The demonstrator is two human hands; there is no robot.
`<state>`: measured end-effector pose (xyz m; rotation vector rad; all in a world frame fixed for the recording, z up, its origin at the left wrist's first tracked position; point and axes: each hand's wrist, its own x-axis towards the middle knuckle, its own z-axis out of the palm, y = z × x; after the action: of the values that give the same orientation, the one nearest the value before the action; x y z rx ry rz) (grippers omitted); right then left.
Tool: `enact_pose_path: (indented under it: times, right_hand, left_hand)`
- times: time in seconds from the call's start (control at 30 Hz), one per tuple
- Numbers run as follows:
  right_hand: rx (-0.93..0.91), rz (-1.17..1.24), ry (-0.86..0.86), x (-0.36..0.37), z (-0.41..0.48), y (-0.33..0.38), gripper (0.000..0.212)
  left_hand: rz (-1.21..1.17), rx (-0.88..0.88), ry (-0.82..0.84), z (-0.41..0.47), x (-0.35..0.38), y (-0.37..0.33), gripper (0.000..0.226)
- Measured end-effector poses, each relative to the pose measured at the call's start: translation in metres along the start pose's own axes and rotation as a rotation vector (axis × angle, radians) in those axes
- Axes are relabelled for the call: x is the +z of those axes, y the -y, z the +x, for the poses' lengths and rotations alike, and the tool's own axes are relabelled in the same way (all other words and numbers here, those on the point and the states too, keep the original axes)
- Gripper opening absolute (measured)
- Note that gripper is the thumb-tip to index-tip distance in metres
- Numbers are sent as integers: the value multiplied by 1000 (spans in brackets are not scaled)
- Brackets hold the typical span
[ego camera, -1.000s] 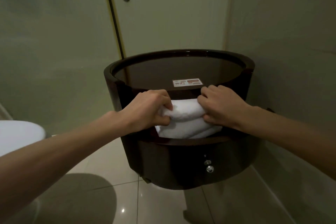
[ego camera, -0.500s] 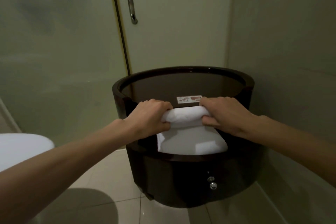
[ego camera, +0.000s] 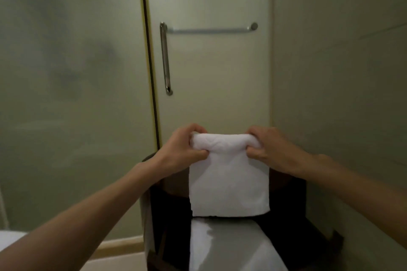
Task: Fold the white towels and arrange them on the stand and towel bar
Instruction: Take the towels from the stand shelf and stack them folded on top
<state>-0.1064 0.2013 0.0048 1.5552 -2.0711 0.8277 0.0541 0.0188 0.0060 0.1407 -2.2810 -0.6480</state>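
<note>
Both hands grip towel (ego camera: 229,174) top corners: left hand (ego camera: 182,149) at 9, right hand (ego camera: 273,149) at 3; stand (ego camera: 167,215) at 6, bar (ego camera: 209,30) at 12.

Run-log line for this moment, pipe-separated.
left-hand grip: white towel, top left | right-hand grip: towel, top right | towel hangs before stand | towel bar bare

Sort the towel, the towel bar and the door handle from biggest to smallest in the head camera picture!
1. towel: biggest by far, though it is nearest the camera.
2 and 3. towel bar and door handle: too alike to rank; the bar looks slightly longer, the handle thicker.
</note>
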Motion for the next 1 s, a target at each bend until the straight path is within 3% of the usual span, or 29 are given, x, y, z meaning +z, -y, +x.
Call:
enact_pose_path:
  times: [0.2, 0.33, 0.47, 0.73, 1.0]
  right_hand:
    - [-26, -40, -20, -18, 40, -7, 20]
    - [-32, -81, -47, -19, 61, -14, 20]
    - [-14, -119, -43, 0, 76, -25, 16]
    - [5, -135, -128, 48, 101, -53, 2]
    - [-79, -128, -96, 77, 57, -56, 21]
  left_hand:
    - [78, 7, 11, 42, -17, -5, 28]
    - [186, 13, -83, 62, -13, -2, 23]
    - [279, -33, -131, 77, 3, 11, 19]
    - [233, -53, -189, 95, 31, 54, 25]
    - [189, -40, -65, 51, 47, 82, 28]
